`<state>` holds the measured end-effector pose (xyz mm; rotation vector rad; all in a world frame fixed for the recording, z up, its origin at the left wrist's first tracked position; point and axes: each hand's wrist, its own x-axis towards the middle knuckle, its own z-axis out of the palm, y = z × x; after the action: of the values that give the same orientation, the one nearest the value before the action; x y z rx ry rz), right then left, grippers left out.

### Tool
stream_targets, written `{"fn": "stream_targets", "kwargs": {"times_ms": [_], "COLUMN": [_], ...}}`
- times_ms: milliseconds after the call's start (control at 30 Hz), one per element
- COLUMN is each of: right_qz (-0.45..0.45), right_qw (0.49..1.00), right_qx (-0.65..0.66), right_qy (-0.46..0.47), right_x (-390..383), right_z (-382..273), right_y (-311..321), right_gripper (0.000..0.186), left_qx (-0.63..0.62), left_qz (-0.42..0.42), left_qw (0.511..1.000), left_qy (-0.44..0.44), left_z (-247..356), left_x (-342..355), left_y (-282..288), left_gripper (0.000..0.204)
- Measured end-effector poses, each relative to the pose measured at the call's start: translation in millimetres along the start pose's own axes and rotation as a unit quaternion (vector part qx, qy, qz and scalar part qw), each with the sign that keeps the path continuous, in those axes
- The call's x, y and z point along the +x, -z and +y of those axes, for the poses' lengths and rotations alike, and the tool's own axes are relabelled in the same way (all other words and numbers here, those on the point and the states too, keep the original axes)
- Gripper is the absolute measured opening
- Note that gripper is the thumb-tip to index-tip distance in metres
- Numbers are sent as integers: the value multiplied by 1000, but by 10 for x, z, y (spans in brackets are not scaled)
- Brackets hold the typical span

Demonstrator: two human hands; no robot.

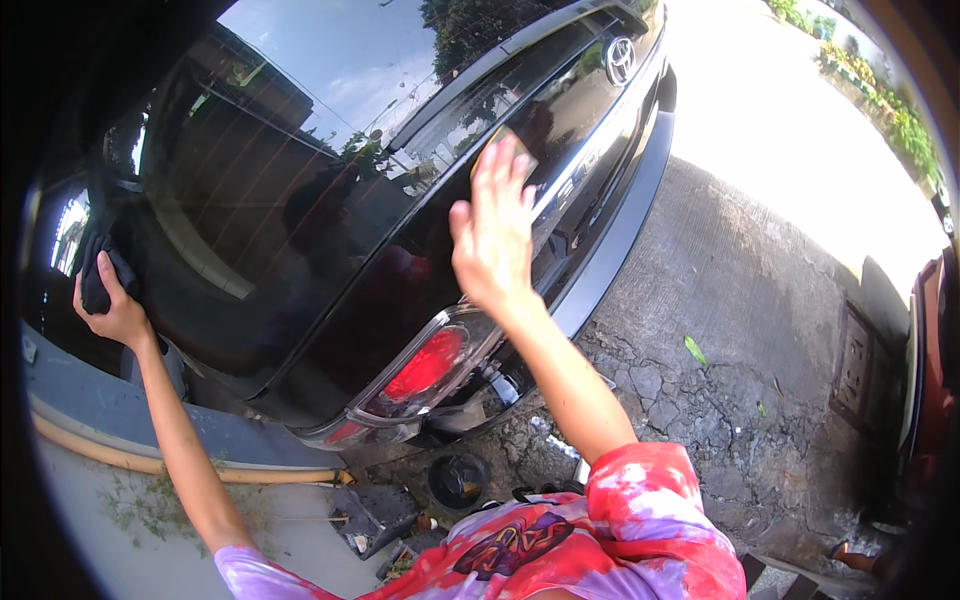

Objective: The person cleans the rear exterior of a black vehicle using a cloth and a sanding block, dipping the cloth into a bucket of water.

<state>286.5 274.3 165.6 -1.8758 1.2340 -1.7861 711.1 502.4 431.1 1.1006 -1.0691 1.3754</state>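
Observation:
A black car's rear fills the middle of the head view, with its dark tailgate (390, 285) below a shiny rear window (300, 170). My right hand (490, 235) reaches across the tailgate, fingers extended over a small grey pad with a yellowish edge (518, 148). It presses the pad to the paint just below the window line; whether it is sponge or folded cloth I cannot tell. At the far left, my left hand (122, 315) grips a bunched black cloth (98, 270) against the car's side. Nearest me sits the red tail light (428, 365).
A dark bucket (458, 480) stands on the ground by my body. A yellow-orange pipe (150, 462) runs along the low wall at left. Cracked concrete (660, 380) lies right of the bumper (625, 215). A reddish vehicle (932, 370) edges in at far right.

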Motion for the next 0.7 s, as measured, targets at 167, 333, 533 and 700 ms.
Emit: {"fn": "stream_targets", "kwargs": {"times_ms": [167,333,533,700], "right_qz": [7,79,-128,-55], "right_qw": [998,990,986,992], "right_qx": [33,68,76,83], "right_qy": [-46,-100,77,-82], "right_x": [904,671,-1617,-953], "right_z": [651,627,-956,-882], "right_y": [329,-84,-138,-118], "right_gripper": [66,68,83,68], "left_qx": [-12,-15,-161,-190], "left_qz": [-13,-150,-433,-421], "left_qw": [1000,969,791,710], "left_qy": [-10,-194,-401,-531], "left_z": [314,1145,2901,3526], "left_x": [-44,-18,-808,-1182], "left_y": [-70,41,-526,-1463], "left_gripper": [45,32,33,28]}}
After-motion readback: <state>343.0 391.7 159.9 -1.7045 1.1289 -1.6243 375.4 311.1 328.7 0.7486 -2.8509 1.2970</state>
